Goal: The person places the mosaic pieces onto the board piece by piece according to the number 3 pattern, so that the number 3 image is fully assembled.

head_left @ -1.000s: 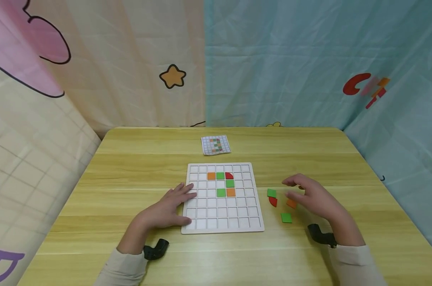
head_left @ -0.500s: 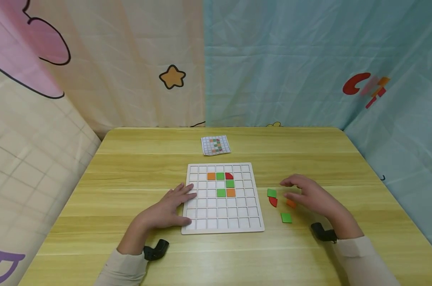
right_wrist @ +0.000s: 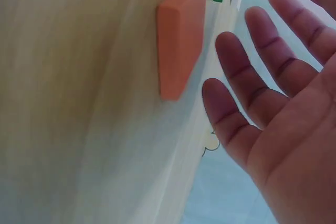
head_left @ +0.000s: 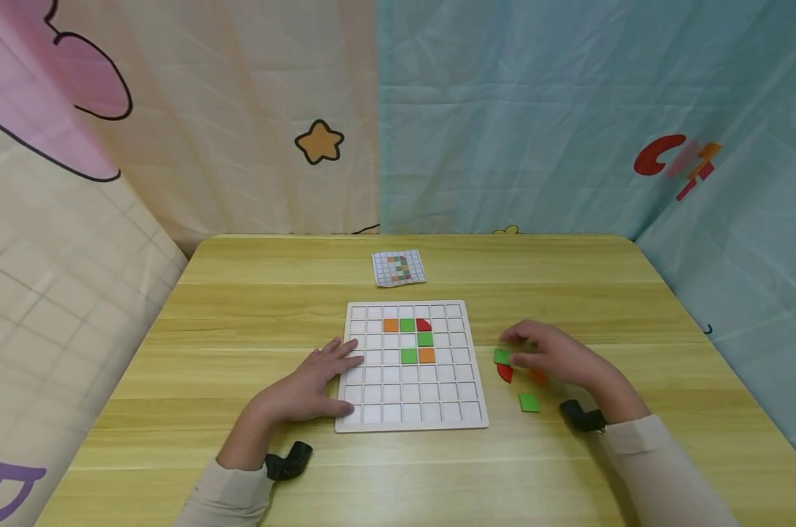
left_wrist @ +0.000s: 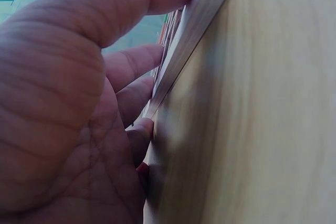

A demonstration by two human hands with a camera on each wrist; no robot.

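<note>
A: What are we seeing in the head view?

B: We are finding the left hand (head_left: pixel 312 384) resting on the left edge of the white gridded board (head_left: pixel 409 394), its fingers spread and extended. The right hand (head_left: pixel 562 355) is reaching leftward beside the board, fingers loosely bent. Its thumb is overlapping a green tile (head_left: pixel 502 356) in our sight, but we cannot tell whether they are touching.

A: What is the right wrist view adding?

B: It is giving us the orange tile (right_wrist: pixel 181 40), thick-sided and softly rounded at its edges, lying apart from the four relaxed fingers. From the head, we are mostly losing that tile beneath the hand.

A: And the left wrist view?

B: There we are getting the board's side, a narrow brownish band, with the thumb and fingers reaching over it.

A: So what is only the head view showing whole?

B: Six tiles (head_left: pixel 425 339) are sitting in the grid. A red quarter-round tile (head_left: pixel 505 373) is lying against the green one, and another green square (head_left: pixel 529 402) is lying nearer us. Beyond the board, a small card (head_left: pixel 399 268) is showing a printed grid.

A: And the surfaces?

B: The table (head_left: pixel 253 293) is showing streaky yellow wood grain; behind, the cloth curtain (head_left: pixel 503 132) is hanging in soft creases.
</note>
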